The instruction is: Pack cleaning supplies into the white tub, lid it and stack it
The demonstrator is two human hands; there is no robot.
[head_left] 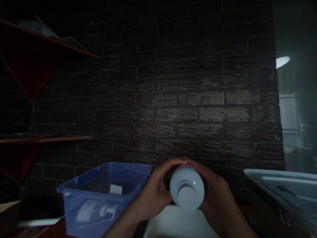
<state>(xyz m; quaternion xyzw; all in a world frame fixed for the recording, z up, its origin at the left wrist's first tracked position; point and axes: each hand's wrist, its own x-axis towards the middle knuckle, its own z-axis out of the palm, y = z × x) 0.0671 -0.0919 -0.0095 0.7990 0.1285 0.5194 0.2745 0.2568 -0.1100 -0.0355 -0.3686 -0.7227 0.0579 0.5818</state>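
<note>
Both of my hands are wrapped round a white bottle (174, 185), whose round cap (187, 197) points toward me. My left hand (158, 188) grips its left side, and my right hand (211, 185) grips its right side. The fingertips of the two hands meet at the bottle's far side. Just below the bottle is a white tray or bin (173, 223), only partly in view. The bottle's label side is hidden from me.
A clear blue plastic bin (86, 191) with white items inside stands to the left. At the right is a pale-rimmed container or lid (292, 185). Red shelves (49, 38) jut out at the left, before a dark brick wall (168, 96).
</note>
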